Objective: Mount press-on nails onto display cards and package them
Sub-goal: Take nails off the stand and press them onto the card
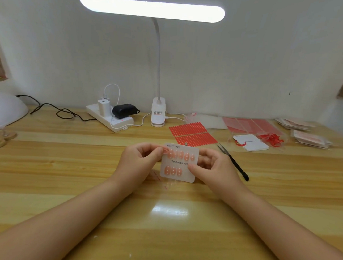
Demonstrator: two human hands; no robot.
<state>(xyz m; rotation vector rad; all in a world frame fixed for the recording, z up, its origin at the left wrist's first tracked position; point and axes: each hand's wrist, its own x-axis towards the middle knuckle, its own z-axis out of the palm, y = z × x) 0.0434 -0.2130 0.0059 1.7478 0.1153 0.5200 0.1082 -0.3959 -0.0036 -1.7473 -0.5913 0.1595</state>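
We hold the display card (179, 163) above the wooden table (64, 184) with both hands: left hand (140, 161) pinches its upper left edge, right hand (212, 168) pinches the right edge. Five pink press-on nails (180, 155) sit in the top row, three in the bottom. Black tweezers (233, 163) lie just right of the right hand; a red adhesive strip sheet (193, 132) lies behind the card.
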